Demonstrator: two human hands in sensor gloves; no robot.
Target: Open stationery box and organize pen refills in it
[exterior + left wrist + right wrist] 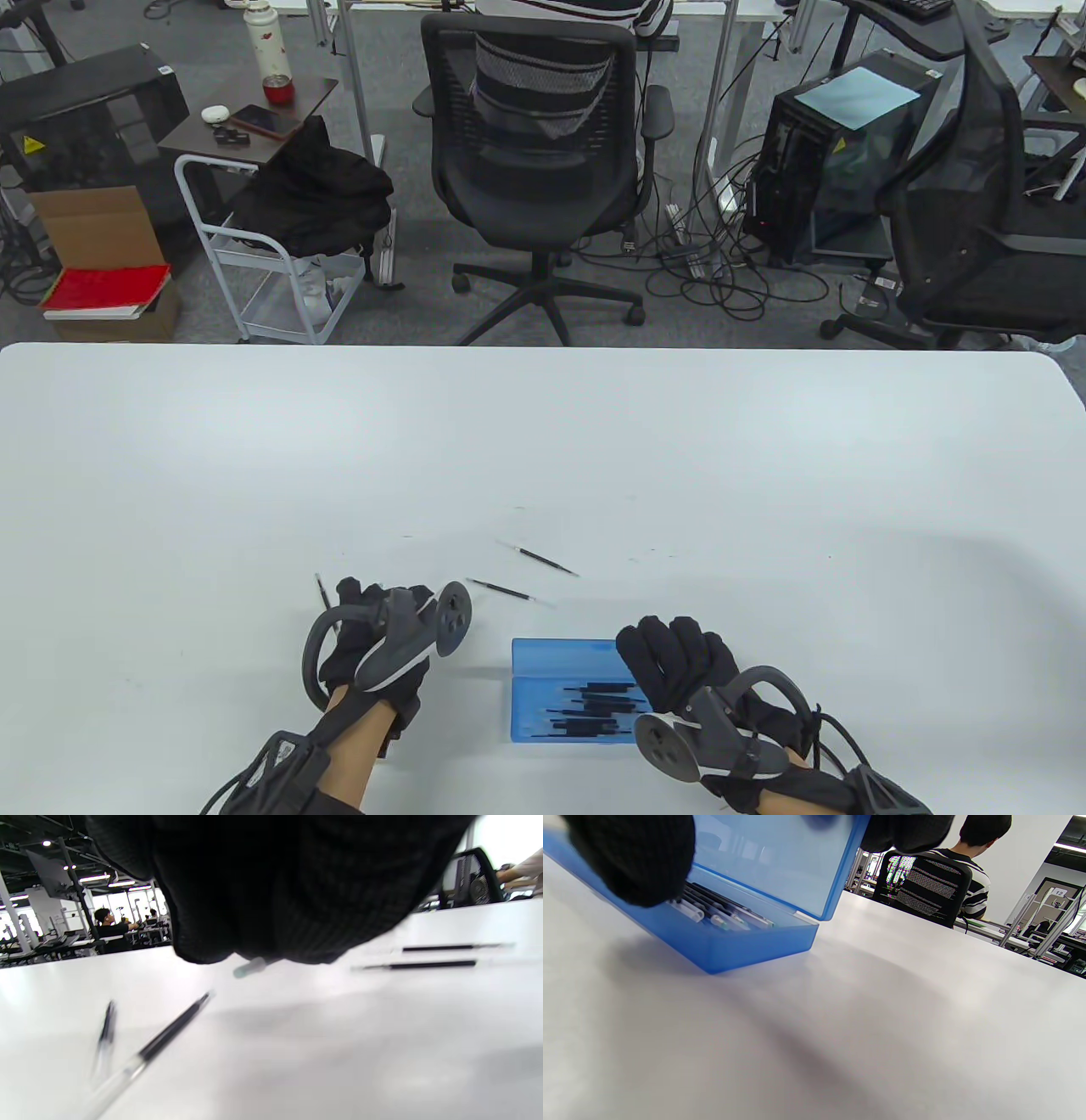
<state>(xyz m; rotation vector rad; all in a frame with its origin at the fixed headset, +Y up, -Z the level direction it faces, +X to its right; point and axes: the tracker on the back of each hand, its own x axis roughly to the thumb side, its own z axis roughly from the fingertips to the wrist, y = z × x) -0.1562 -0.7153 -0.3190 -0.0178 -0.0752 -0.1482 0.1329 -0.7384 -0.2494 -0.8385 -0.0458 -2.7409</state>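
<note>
Readable signs
Only the number "12" on a small white card at a background rack.

Left hand knuckles-up with fingers curled under; right hand with fingers spread forward, lightly bent.

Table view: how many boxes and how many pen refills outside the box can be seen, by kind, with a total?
Blue stationery box: 1
Pen refills outside the box: 3 (two lying apart, one beside the left hand at)
Total: 4
</note>
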